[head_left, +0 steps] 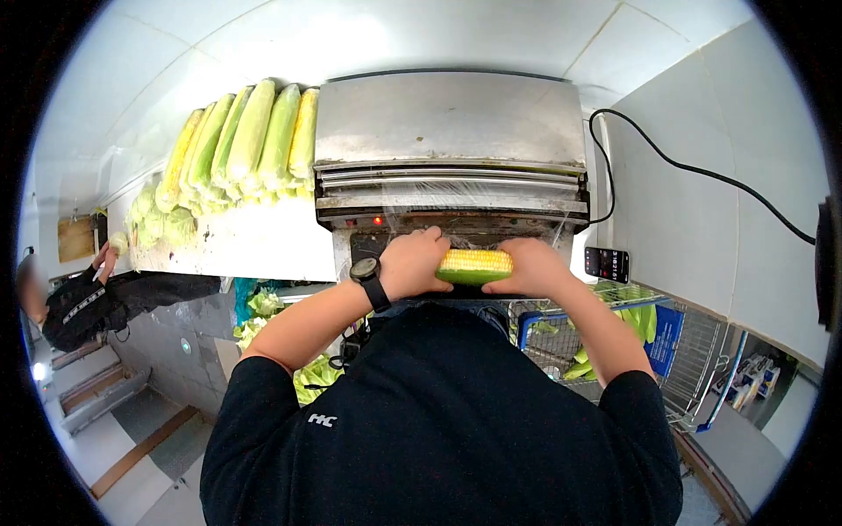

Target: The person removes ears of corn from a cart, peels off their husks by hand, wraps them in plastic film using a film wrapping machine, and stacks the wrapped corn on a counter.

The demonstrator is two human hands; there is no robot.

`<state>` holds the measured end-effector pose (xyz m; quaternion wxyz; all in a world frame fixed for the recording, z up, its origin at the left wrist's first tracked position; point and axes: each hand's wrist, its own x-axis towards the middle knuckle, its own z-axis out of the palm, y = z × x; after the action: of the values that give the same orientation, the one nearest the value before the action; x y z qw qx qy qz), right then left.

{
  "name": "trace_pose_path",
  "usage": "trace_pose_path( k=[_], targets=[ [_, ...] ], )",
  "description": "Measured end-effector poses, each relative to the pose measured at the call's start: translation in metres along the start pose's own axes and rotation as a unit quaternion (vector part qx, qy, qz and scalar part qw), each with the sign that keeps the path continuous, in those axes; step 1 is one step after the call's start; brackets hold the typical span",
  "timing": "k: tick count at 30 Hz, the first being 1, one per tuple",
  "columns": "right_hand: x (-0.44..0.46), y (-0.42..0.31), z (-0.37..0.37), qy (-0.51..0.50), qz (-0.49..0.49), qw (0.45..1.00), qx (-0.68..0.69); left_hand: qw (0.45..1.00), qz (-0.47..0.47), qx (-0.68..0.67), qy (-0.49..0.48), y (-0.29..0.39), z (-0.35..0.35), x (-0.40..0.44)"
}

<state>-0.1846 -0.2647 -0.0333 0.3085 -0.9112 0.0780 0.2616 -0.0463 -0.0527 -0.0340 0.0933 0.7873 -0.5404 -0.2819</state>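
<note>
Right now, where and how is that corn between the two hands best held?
Probably by its two ends, the left hand coming from the left and the right hand from the right. The corn cob is long and lies crosswise, so that grip should steady it and leave its middle free.

The scene is brightly lit, with glare spread across the white wall (351,39) and highlights reflected by the metal machine (452,123). The hands (412,265) and corn (475,264) are rendered fairly sharply. Lines are bowed by wide-angle distortion within a black border.
</note>
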Motion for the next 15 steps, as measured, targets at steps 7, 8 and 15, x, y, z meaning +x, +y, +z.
trace_pose_path(
  k=[7,8,15],
  targets=[
    [-0.005,-0.004,0.022,-0.059,0.012,0.997,0.053,0.999,0.024,0.0,-0.045,-0.004,0.007,-0.014],
    [-0.007,-0.005,0.029,-0.074,0.004,0.994,0.085,0.997,0.026,0.0,-0.073,-0.004,0.007,-0.018],
    [-0.016,-0.022,0.06,-0.156,0.0,0.969,0.192,0.98,0.04,-0.073,-0.179,-0.014,0.001,-0.056]
  ],
)
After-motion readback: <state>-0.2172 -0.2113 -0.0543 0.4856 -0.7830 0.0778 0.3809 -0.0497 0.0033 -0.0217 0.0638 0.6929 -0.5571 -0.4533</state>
